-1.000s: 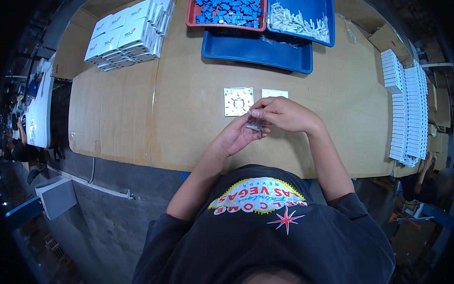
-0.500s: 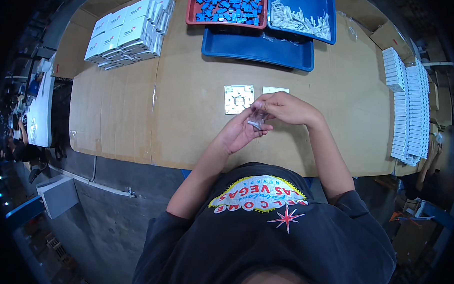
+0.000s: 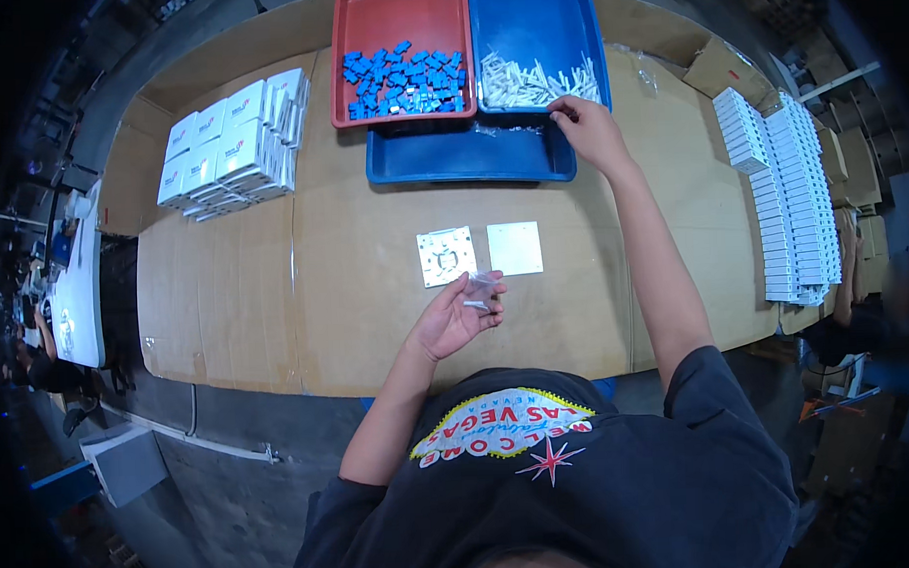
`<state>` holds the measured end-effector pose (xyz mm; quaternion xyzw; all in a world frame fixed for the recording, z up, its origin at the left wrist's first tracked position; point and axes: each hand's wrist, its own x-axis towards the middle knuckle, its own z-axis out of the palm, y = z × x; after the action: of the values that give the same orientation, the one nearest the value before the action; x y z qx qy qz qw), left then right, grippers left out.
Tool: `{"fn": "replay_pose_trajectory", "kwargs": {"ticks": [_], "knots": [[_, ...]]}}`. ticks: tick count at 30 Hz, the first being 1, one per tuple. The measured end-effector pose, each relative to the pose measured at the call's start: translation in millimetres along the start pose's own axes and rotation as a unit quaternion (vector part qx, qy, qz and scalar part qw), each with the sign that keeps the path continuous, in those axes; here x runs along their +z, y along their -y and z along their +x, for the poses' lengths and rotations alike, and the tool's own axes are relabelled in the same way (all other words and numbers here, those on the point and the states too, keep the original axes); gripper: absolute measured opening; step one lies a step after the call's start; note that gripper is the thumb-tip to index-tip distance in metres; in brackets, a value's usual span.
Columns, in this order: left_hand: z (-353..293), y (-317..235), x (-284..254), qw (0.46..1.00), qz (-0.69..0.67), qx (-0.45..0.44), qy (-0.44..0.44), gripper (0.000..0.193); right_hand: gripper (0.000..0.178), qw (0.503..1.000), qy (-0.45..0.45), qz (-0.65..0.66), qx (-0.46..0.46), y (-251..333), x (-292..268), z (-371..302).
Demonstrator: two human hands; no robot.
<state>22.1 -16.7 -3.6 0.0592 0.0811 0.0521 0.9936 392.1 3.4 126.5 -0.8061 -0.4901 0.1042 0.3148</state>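
Observation:
My left hand [image 3: 450, 322] holds a small clear plastic bag [image 3: 483, 286] between thumb and fingers, with a short white piece showing in its lower part. Past it on the table lie a square white plate with cut-outs [image 3: 446, 256] and a plain square white plate [image 3: 514, 248], side by side. My right hand [image 3: 590, 136] is stretched out to the front edge of the blue tray [image 3: 525, 21], which holds many slender white pieces [image 3: 528, 83]. Its fingers are bent together; whether anything small is in them is hidden.
A red tray [image 3: 400, 15] of blue parts [image 3: 404, 83] stands beside the blue tray. Before both is a lower blue tray [image 3: 470, 158]. Stacked white boxes [image 3: 215, 157] stand at the left, long stacks of white pieces [image 3: 800, 202] at the right.
My right hand has left the bag and moved away to the blue tray's front edge. My left hand keeps the bag. The view has shifted, showing more of the trays and the whole plain plate.

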Motion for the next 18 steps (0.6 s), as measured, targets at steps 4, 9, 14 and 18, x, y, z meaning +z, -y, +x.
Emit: {"fn": "replay_pose_trajectory", "kwargs": {"ticks": [4,9,14,18], "knots": [[4.8,-0.5,5.8,0.999,0.03,-0.015,0.002,0.059,0.018,0.997,-0.03,-0.068,-0.01,-20.1,3.8,36.0],[3.8,-0.9,2.2,0.999,0.028,-0.013,0.018,0.057,0.014,0.98,-0.001,-0.181,-0.078,-16.4,9.9,60.2],[4.6,-0.7,6.4,0.998,0.058,-0.012,-0.001,0.059,0.012,0.964,0.016,-0.238,-0.117,-16.6,5.8,71.6],[4.3,-1.6,8.3,0.998,0.064,-0.014,-0.001,0.06,0.011,0.96,0.05,-0.243,-0.128,-19.1,4.4,77.3]]}}
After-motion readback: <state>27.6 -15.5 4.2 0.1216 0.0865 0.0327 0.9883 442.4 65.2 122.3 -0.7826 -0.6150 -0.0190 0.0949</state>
